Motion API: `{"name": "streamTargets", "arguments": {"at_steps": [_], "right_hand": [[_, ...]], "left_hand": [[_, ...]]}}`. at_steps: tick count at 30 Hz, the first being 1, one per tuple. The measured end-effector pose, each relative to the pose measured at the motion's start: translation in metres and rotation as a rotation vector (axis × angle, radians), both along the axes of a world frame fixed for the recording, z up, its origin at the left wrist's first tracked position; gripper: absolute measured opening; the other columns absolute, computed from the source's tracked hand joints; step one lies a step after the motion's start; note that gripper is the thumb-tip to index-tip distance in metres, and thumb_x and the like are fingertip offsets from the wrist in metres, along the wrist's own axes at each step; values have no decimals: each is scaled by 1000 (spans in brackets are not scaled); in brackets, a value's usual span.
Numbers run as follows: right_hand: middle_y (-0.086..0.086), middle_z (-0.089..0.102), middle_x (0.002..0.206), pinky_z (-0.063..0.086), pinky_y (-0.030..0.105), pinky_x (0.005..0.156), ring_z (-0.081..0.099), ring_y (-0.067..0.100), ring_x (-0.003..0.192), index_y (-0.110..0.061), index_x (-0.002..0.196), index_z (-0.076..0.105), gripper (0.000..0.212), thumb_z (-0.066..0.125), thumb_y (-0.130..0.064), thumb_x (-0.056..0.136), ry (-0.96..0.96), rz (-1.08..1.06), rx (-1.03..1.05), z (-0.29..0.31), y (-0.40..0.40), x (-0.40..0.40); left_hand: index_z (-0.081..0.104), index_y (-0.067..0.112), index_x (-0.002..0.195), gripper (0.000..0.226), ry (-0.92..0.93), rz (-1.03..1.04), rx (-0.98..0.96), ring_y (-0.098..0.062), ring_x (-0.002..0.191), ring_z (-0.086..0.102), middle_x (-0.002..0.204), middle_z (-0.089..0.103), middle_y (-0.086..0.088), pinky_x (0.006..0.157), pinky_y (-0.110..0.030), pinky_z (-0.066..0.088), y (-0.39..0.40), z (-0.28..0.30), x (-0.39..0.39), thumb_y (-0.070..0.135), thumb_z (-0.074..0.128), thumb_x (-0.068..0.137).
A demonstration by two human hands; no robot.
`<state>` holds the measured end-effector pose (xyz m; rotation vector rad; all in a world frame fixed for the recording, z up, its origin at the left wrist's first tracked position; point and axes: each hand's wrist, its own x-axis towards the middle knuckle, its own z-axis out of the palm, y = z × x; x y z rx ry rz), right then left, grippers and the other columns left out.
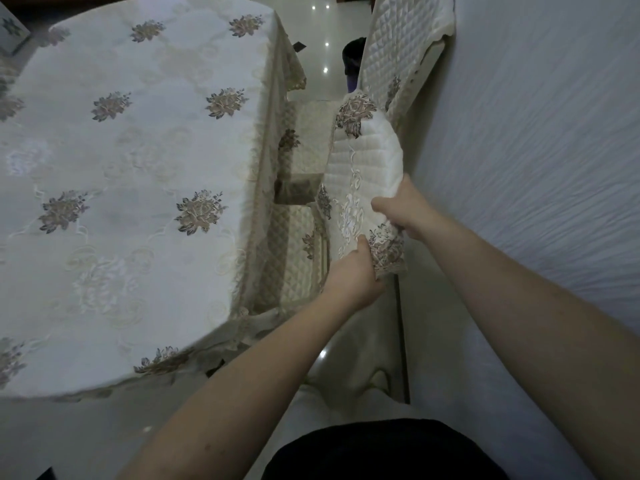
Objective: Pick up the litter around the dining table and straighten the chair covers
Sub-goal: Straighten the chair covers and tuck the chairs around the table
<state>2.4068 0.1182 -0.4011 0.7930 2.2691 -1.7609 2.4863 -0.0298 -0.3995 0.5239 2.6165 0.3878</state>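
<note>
Both hands grip the near end of the chair cover (363, 168), between bench (138, 168) and wall (536, 168): left hand (353, 275) at the lace corner, right hand (401, 206) on the edge. Quilted, soft, probably light; best held at corners.

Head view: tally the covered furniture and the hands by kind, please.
Cream quilted floral-embroidered chair-back covers: 2 (near one gripped, far one)
Quilted cream seat cushions beside the table: 2 ()
White floral-embroidered tablecloth: 1
Hands on the near cover: 2 (left hand, right hand)
Total: 7
</note>
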Motion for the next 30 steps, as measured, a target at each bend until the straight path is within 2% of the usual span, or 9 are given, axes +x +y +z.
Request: {"name": "streamTargets", "arguments": {"at_steps": [2,5,9,12,14,18,22,26,30], "right_hand": [[7,59,111,47,26,47,65,26,91,-17,131,37,75,69,-19,63,3,-6,14,-1,4,2],[6,60,113,57,39,63,64,27,96,-20,129,39,82,69,-29,54,-12,8,21,-3,10,1],[7,58,114,53,34,59,63,27,95,-19,132,34,76,69,-23,63,-27,14,12,-2,15,0],[7,58,118,57,43,78,62,25,99,-19,134,34,76,69,-20,67,-3,-15,-9,-7,15,2],[6,58,119,56,45,83,61,24,100,-20,134,34,76,70,-20,67,20,-35,-14,-7,13,2],[3,59,118,54,45,87,60,21,102,-21,135,35,84,69,-27,58,51,-36,15,-4,10,5],[4,58,118,54,45,87,61,22,101,-19,135,34,81,69,-26,62,56,-32,36,-2,7,7],[2,61,113,57,45,82,64,20,96,-22,132,37,87,69,-37,52,51,-27,57,-6,7,7],[3,60,114,55,45,86,62,22,99,-21,131,36,86,68,-36,53,60,-40,69,-6,1,9]], "left_hand": [[1,4,151,95,-20,-10,-1,-37,108,57,125,54,-18,80,-40,43,3,0,1,33,61,84],[0,4,151,94,-32,-16,21,-38,106,57,126,53,-19,77,-40,42,6,1,1,31,60,84],[-1,2,151,94,-27,-44,24,-41,107,56,129,51,-21,79,-42,43,8,-1,-1,33,60,85],[-1,1,151,96,-2,-75,24,-42,104,57,128,51,-22,77,-41,42,6,-3,-2,36,59,86],[-1,0,150,96,1,-92,32,-41,105,57,128,51,-22,78,-41,42,4,-2,-2,38,59,86],[-1,3,151,96,-17,-91,37,-40,106,57,128,52,-20,79,-42,44,2,-2,-4,42,57,85],[-3,7,152,96,-16,-87,38,-37,109,56,133,50,-17,79,-40,43,-1,-3,-2,44,57,86],[-4,11,152,97,-47,-68,57,-33,107,57,130,52,-15,73,-37,39,-4,-3,-2,44,58,85],[-4,9,152,98,-50,-43,71,-35,106,57,127,54,-17,70,-35,35,-8,0,1,41,59,85]]}}
